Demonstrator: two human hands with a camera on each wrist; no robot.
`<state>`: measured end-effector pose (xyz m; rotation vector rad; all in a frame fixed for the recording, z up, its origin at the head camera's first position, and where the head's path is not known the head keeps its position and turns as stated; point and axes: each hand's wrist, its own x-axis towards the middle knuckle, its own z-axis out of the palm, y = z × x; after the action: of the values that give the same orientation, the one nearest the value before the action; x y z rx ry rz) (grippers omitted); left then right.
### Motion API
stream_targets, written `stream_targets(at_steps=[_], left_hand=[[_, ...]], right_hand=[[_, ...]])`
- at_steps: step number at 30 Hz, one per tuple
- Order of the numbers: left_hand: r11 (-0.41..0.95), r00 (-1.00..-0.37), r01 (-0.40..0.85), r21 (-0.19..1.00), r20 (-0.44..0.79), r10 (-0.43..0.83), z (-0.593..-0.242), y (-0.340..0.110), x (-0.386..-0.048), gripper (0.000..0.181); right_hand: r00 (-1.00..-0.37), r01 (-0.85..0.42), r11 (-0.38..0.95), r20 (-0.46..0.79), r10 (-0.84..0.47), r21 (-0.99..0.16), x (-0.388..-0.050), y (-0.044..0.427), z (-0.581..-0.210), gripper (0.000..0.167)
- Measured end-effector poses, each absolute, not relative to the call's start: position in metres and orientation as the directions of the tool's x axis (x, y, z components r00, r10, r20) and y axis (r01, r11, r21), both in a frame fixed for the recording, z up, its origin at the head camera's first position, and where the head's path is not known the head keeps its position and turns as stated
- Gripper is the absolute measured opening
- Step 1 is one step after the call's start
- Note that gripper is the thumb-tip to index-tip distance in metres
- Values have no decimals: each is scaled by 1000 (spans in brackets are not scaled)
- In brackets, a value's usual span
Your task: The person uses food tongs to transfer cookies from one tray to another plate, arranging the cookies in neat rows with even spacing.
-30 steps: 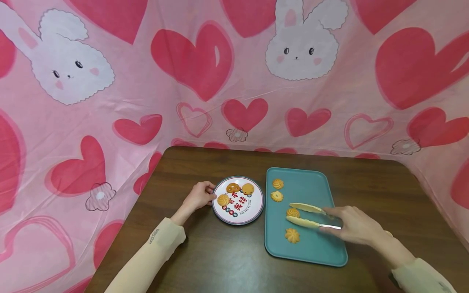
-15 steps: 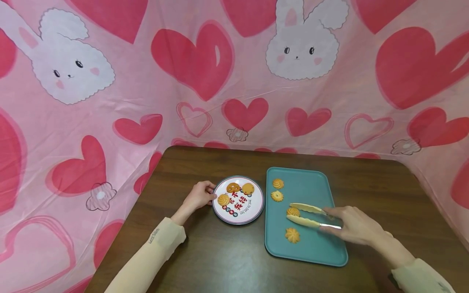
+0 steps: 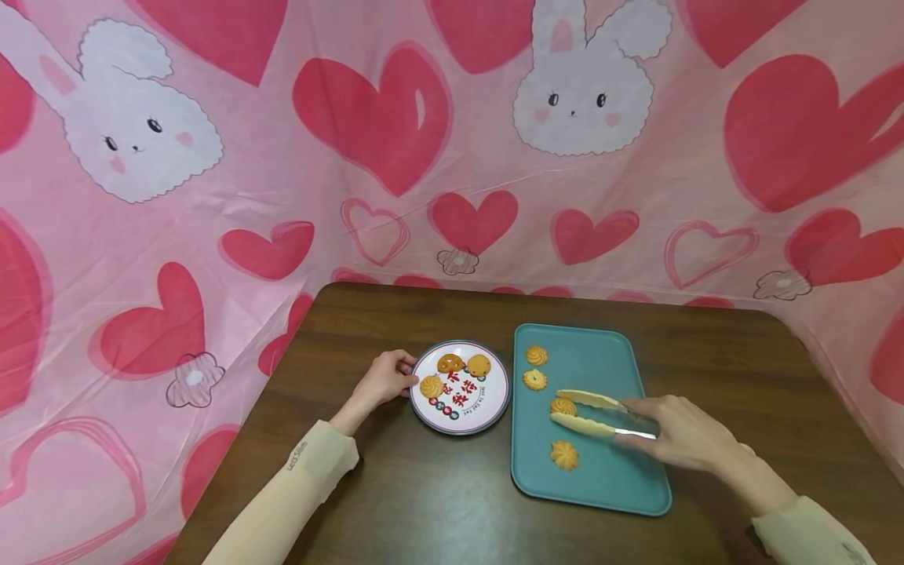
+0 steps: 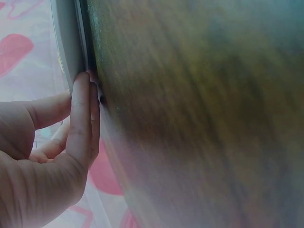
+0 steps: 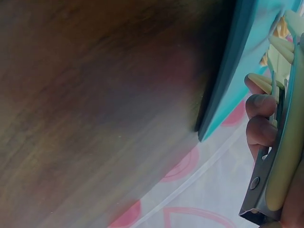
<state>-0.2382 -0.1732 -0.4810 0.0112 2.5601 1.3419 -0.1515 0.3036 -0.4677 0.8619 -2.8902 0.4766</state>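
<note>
My left hand (image 3: pixel 384 377) pinches the left rim of a round white plate (image 3: pixel 487 408) with red lettering. In the left wrist view its thumb and fingers lie on either side of the plate edge (image 4: pixel 69 42). On the plate sit a swirled cookie (image 3: pixel 431 386), a pretzel-shaped cookie (image 3: pixel 450 362) and a round cookie (image 3: pixel 479 365). My right hand (image 3: pixel 685 431) grips metal tongs (image 3: pixel 589 426) with cream tips, seen up close as tongs (image 5: pixel 285 156) in the right wrist view. A swirled cookie (image 3: pixel 563 407) on the teal tray (image 3: pixel 600 479) lies between the tips.
Two small cookies, one swirled (image 3: pixel 537 355) and one with a pale centre (image 3: pixel 534 380), lie at the tray's upper left. A flower-shaped cookie (image 3: pixel 565 455) lies nearer me. The wooden table (image 3: pixel 395 486) meets a pink heart-print cloth (image 3: pixel 381 118) behind and at the sides.
The tongs and the swirled cookie between their tips have shifted very slightly left on the tray. My left hand and the plate have stayed in place.
</note>
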Motion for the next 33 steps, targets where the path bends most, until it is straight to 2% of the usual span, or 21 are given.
stream_targets(at_steps=[15,33], left_hand=[[585,-969,-111,803,-218,116,-483,-172,-239,31],[583,-968,-114,804,-221,116,-483,-173,-239,31]], right_hand=[[-809,-587,770,215,-547,-251,-165,296,-455,59],[-817,-575,775,138,-559,-263,-189,263,-442,61]])
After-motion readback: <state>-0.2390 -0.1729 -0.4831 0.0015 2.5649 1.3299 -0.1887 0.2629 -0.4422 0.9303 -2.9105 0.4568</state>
